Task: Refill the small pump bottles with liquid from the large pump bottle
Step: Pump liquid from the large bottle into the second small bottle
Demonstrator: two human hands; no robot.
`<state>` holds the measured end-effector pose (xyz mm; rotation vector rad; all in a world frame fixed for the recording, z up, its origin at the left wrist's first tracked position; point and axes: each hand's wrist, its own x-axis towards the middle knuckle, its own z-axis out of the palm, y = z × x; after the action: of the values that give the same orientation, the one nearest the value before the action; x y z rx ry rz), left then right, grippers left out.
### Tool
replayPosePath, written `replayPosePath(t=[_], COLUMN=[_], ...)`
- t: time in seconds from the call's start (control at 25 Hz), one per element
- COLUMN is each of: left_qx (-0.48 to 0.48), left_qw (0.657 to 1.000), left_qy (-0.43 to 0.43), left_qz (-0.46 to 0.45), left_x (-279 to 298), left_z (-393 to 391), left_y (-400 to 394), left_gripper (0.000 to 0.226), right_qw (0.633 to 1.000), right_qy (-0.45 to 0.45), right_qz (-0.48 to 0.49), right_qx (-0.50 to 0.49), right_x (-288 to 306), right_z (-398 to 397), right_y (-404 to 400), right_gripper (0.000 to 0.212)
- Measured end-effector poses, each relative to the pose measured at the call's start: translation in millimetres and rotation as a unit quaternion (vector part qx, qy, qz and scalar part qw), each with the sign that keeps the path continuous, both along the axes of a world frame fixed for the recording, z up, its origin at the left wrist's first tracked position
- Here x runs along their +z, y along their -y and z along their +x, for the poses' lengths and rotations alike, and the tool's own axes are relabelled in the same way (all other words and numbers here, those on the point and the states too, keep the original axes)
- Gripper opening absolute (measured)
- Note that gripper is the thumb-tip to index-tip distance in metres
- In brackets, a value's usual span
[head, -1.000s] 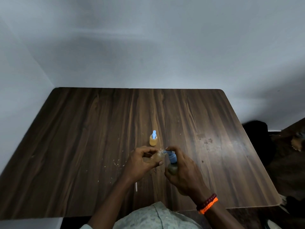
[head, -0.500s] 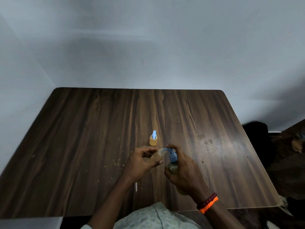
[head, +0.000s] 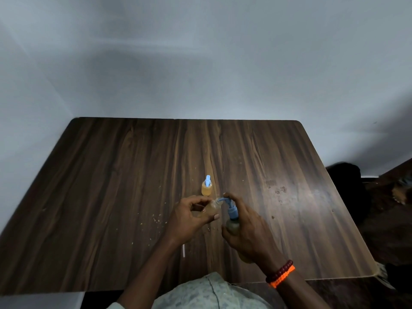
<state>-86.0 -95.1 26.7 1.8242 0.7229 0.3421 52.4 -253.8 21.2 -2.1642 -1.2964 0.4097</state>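
Fingers [head: 229,196] of our right hand [head: 247,228] curl round the large pump bottle [head: 233,226], the forefinger lying over the top of its blue pump head [head: 231,209] while the palm and remaining fingers wrap the brownish body. We hold this bottle tilted, its thin blue spout [head: 220,199] reaching left to the mouth of the small open bottle [head: 211,208]. Our left hand [head: 189,217] grips that small bottle, thumb beneath and fingers curled over it, so that it leans with its neck toward the spout; spout and neck appear to touch, though the view is too dim and small for us to be sure. Both bottles are held just above the table [head: 111,186], near the middle of its front half.

Just beyond our hands, a second small pump bottle [head: 207,188] stands upright on the wood, its blue pump fitted and its body filled with amber liquid. It is close to our left fingertips but apart from them.

Pale crumbs [head: 158,219] speckle the dark woodgrain left of our hands, and a short white stick [head: 183,250] lies beside our left forearm. Red and orange beaded bracelets [head: 280,274] circle our right wrist. A plain grey wall [head: 200,63] rises behind the far edge of the table.
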Motion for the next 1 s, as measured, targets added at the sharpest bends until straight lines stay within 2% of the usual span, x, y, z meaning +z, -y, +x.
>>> replayPosePath(t=[0.12, 0.28, 0.52, 0.76, 1.0], left_qx=[0.006, -0.002, 0.004, -0.008, -0.002], left_qw=[1.000, 1.000, 1.000, 1.000, 1.000], left_qy=[-0.001, -0.009, 0.002, -0.011, -0.007], left_qz=[0.002, 0.002, 0.001, 0.007, -0.007], left_x=[1.5, -1.5, 2.6, 2.1, 2.2], left_z=[0.1, 0.0, 3.0, 4.1, 4.4], left_y=[-2.1, 0.2, -3.9, -1.5, -5.3], left_gripper=[0.038, 0.042, 0.038, 0.042, 0.039], right_qw=[1.000, 1.000, 1.000, 0.999, 0.999], right_qy=[0.005, 0.009, 0.028, 0.034, 0.036], right_qz=[-0.008, -0.006, -0.005, -0.008, -0.016], right_qx=[0.012, -0.011, -0.005, -0.021, 0.007], right_x=[0.9, 1.9, 2.8, 5.3, 1.9], right_z=[-0.1, 0.0, 0.4, 2.1, 3.7], right_y=[2.1, -1.0, -0.5, -3.4, -1.9], right_gripper=[0.084, 0.066, 0.085, 0.063, 0.080])
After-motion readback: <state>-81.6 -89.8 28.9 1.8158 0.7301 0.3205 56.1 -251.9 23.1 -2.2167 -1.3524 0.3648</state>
